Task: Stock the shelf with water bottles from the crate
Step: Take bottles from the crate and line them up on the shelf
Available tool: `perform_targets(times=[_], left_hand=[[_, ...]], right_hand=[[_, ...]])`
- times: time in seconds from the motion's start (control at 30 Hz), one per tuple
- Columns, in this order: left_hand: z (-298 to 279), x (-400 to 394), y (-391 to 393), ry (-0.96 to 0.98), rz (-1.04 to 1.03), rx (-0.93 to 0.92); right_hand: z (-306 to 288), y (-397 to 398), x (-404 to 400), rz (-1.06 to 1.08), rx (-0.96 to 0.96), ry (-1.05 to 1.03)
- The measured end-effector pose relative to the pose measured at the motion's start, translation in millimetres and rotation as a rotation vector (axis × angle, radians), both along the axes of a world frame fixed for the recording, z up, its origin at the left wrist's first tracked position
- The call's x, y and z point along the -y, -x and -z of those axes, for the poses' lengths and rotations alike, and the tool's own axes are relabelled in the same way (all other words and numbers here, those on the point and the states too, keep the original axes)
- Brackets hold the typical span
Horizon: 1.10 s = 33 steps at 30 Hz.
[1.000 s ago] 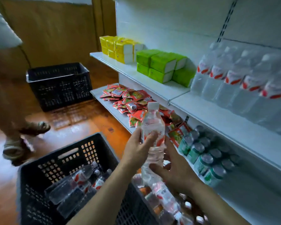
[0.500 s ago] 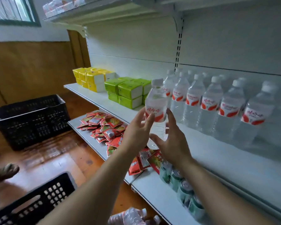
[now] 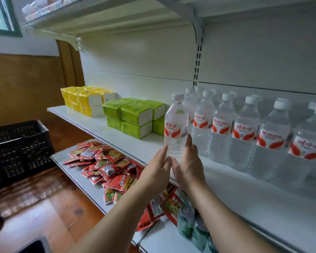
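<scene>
Since half a second ago the water bottle point(image 3: 175, 128) has travelled from mid-air to the white metal shelf point(image 3: 131, 143), standing upright at the left end of the bottle row point(image 3: 244, 128). Far left of the hands, a black lattice plastic crate point(image 3: 16, 152) sits on the glossy wooden floor. The left hand point(image 3: 158, 172) and right hand point(image 3: 189, 167) flank the bottle's ribbed clear base with straight fingers, fingertips touching it. Six capped front bottles stand right of the hands, red-white labels in Chinese characters; two read roughly "Wahaha".
</scene>
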State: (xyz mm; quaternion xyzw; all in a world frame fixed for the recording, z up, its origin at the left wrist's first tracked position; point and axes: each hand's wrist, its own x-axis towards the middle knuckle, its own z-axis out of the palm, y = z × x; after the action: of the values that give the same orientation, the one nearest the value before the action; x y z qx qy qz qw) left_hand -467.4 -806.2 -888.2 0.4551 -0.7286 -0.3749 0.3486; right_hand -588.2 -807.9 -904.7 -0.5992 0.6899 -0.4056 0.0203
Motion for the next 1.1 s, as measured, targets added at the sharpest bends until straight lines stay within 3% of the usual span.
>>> perform_targets(times=[0.2,0.4,0.53,0.93,1.1], left_hand=[[21,36,7,0.010,0.046,-0.091],[29,44,17,0.197,-0.034,0.334],[29,42,19,0.229,-0.025,0.474],[20,39,20,0.165,0.002,0.568],[20,35,10,0.154,0.037,0.440]], right_hand=[[11,4,37,0.070,-0.016,0.024],[10,9,49,0.142,-0.015,-0.062],[7,11,52,0.182,0.010,-0.126],[7,9,55,0.236,0.023,-0.152],[8,2,39,0.237,0.009,-0.182]])
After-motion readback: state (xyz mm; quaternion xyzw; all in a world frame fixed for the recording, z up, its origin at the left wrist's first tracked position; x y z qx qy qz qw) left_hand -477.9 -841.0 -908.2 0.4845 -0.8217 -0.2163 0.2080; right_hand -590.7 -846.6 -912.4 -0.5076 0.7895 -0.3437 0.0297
